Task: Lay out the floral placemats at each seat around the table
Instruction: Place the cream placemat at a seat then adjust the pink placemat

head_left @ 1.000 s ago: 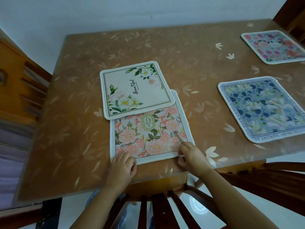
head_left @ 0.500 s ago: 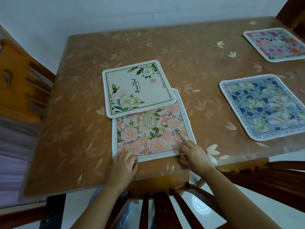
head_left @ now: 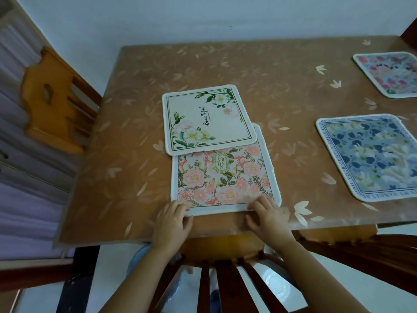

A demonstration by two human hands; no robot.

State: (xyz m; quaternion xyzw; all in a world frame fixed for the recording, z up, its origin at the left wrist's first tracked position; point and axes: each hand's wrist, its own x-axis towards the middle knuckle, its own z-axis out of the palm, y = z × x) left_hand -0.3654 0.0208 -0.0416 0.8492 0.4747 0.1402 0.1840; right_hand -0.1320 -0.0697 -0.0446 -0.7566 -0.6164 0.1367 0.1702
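Observation:
A pink floral placemat (head_left: 225,179) marked "Garden" lies near the front edge of the brown table (head_left: 117,172). My left hand (head_left: 172,221) pinches its near left corner and my right hand (head_left: 266,216) pinches its near right corner. A cream placemat (head_left: 207,118) with white flowers and the word "Beautiful" overlaps the pink mat's far edge. To the right lies a blue floral placemat (head_left: 370,157). At the far right a pink-and-grey floral placemat (head_left: 390,73) is partly cut off by the frame.
A dark wooden chair back (head_left: 225,283) stands between me and the table. A lighter wooden chair (head_left: 54,102) is at the table's left end. Another dark chair (head_left: 370,251) is at the front right. A white wall runs behind the table.
The view has shifted so the table sits further right in the frame. Both hands stay on the pink mat's near corners; the mat lies slightly squarer to the table edge.

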